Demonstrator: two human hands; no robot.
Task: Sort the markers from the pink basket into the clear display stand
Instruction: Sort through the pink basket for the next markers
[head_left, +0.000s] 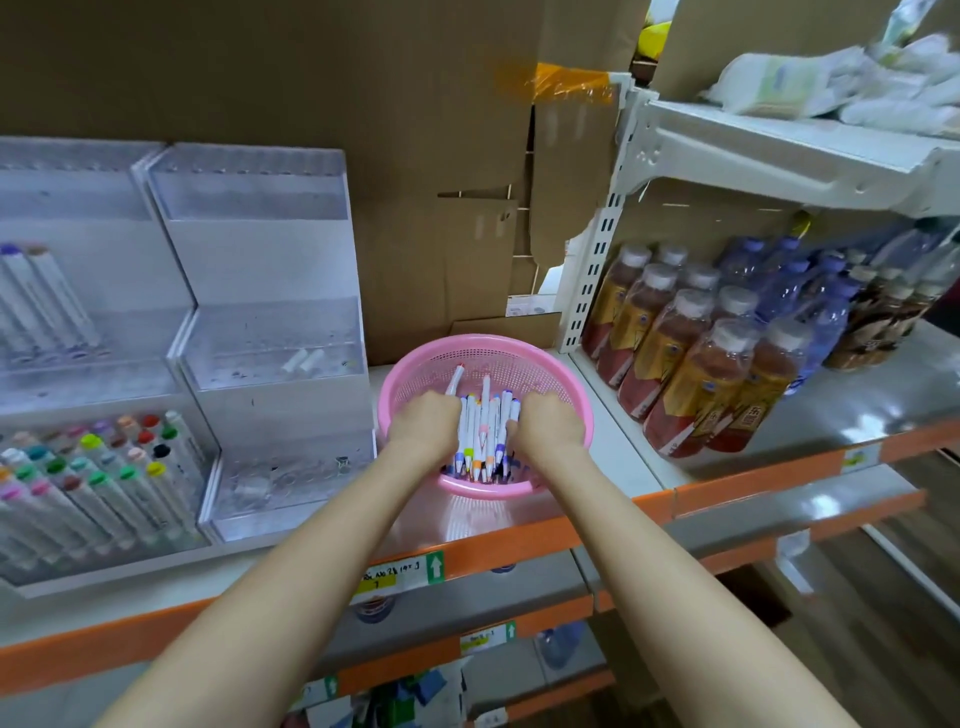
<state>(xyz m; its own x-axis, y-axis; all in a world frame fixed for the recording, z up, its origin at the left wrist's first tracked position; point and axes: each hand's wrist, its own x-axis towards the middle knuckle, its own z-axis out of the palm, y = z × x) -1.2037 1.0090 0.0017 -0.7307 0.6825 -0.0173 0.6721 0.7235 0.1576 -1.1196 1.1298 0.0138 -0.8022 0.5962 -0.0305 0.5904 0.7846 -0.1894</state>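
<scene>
Pink and round, the perforated plastic basket is sitting on the white shelf with the orange front edge, just to the right of the clear display stands. Inside it, a bunch of white-barrelled markers with coloured caps is lying roughly lengthwise, pointing away from the person, with 1 marker leaning against the basket's far-left wall.

Both bare hands are reaching down into the basket. The left hand is curling against the left side of the bunch and the right hand is curling against its right side, so the 2 hands are pressing the markers between them. The fingers are hidden under the knuckles, so I cannot tell whether either hand is actually closed around any marker.

The nearer clear acrylic tiered display stand is standing touching or just beside the basket's left rim. Its tiers are looking mostly bare, with only 2 small white pieces lying on the middle tier. A second clear tiered stand is standing to its left, holding many white markers upright and tilted in the lowest tier and 2 more in an upper tier.

Brown cardboard is forming the backing behind the shelf. To the right, shrink-wrapped bottles of reddish drink with white caps are standing on the neighbouring shelf.
</scene>
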